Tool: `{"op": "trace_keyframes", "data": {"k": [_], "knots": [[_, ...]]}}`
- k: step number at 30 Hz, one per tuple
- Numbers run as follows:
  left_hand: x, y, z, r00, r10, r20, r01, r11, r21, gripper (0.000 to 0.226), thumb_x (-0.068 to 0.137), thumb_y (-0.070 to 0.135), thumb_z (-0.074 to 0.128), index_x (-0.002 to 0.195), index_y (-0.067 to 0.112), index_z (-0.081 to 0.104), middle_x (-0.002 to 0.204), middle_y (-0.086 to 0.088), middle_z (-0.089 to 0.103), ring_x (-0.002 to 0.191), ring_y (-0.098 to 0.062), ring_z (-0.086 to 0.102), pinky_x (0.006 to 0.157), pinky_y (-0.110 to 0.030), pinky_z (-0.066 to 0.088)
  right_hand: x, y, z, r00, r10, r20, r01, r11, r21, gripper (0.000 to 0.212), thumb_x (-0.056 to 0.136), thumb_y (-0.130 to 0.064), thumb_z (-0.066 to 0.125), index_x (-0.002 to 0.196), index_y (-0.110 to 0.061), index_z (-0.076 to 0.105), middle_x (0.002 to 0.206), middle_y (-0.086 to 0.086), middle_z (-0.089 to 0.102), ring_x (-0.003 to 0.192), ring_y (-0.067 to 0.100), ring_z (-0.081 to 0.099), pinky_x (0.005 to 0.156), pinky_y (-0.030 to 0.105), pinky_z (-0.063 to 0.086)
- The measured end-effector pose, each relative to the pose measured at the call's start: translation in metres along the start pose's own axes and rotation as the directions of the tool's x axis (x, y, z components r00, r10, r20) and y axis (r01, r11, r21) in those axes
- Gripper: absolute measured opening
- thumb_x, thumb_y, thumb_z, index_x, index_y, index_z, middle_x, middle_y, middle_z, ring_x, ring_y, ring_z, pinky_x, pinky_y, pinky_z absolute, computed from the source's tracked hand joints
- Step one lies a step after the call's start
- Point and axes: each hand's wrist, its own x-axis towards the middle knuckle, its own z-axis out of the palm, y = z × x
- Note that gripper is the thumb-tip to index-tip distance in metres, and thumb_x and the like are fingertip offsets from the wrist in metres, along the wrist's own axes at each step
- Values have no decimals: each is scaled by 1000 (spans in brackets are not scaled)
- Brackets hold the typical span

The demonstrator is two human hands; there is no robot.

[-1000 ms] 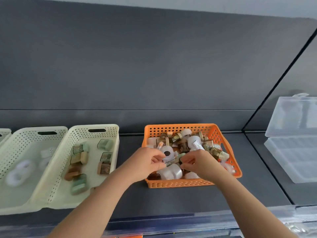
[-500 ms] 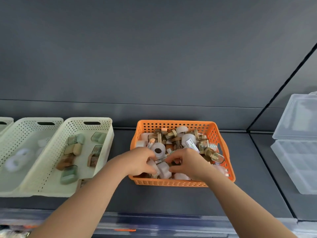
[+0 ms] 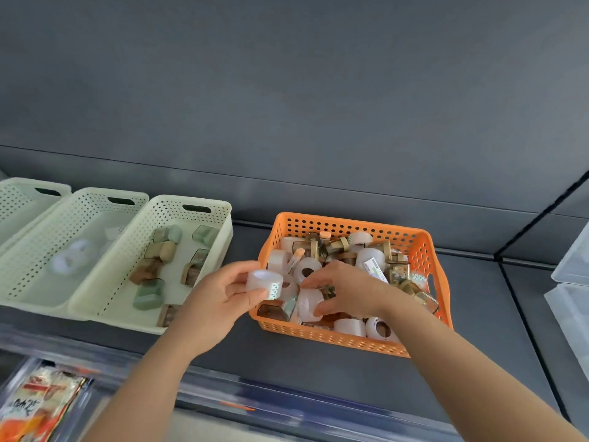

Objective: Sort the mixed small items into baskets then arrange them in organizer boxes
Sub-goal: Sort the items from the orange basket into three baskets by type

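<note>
An orange basket [image 3: 424, 250] on the dark shelf holds several mixed items: white tape rolls, small brass-capped jars, little boxes. My left hand [image 3: 220, 295] pinches a white tape roll [image 3: 264, 282] lifted just over the basket's left rim. Inside the basket, my right hand [image 3: 344, 288] has its fingers curled round another white tape roll [image 3: 307, 306]. To the left, a cream basket [image 3: 220, 215] contains green and brown blocks [image 3: 148, 295]. Beside it, a second cream basket [image 3: 134, 199] has white tape rolls [image 3: 68, 261].
A third cream basket [image 3: 19, 193] sits at the far left. Clear organizer boxes [image 3: 570, 282] stand at the right edge. Below the shelf's front edge lies a packaged item with red print [image 3: 35, 403].
My left hand has lifted a white tape roll out of the pile toward the basket's left rim. My right hand stays in the pile. The view has shifted left and down.
</note>
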Motion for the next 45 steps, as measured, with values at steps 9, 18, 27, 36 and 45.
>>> {"op": "trace_keyframes", "data": {"k": [9, 18, 27, 36, 45], "knots": [[-18, -15, -45, 927, -88, -364, 10, 977, -213, 31, 77, 17, 77, 103, 23, 60, 98, 10, 69, 91, -1, 66, 74, -18, 50, 37, -66, 4, 939, -89, -332, 218, 902, 374, 27, 84, -24, 70, 106, -37, 62, 110, -7, 59, 98, 7, 59, 76, 19, 54], [-26, -98, -196, 816, -165, -554, 96, 984, -151, 34, 73, 23, 81, 99, 26, 60, 104, 11, 64, 99, -7, 61, 83, -29, 48, 157, -185, 61, 938, -19, -346, 163, 905, 392, 18, 80, -29, 72, 94, -26, 61, 99, -5, 62, 87, 10, 63, 70, 23, 52], [38, -164, -333, 931, -6, -365, 133, 937, 323, 31, 72, 31, 80, 96, 23, 62, 98, 13, 62, 92, -7, 57, 74, -19, 41, 269, -265, 99, 929, -30, -370, 21, 999, -29, 28, 80, -37, 71, 104, -24, 64, 115, -8, 58, 104, 10, 54, 87, 26, 44], [88, -186, -350, 976, 207, -70, -106, 729, 676, 25, 81, 23, 72, 102, 10, 71, 121, -1, 60, 113, -24, 52, 96, -32, 41, 311, -272, 124, 950, -25, -311, -65, 959, -275, 32, 83, -36, 67, 111, -20, 67, 134, -5, 49, 130, 13, 34, 107, 24, 29], [59, -169, -343, 931, 313, -188, -153, 802, 578, 26, 87, 28, 65, 110, 16, 67, 116, 4, 64, 109, -17, 55, 92, -22, 37, 242, -266, 102, 855, 101, -508, -117, 993, 1, 40, 88, -31, 64, 126, -22, 59, 133, -12, 55, 124, 6, 47, 104, 20, 35]]}}
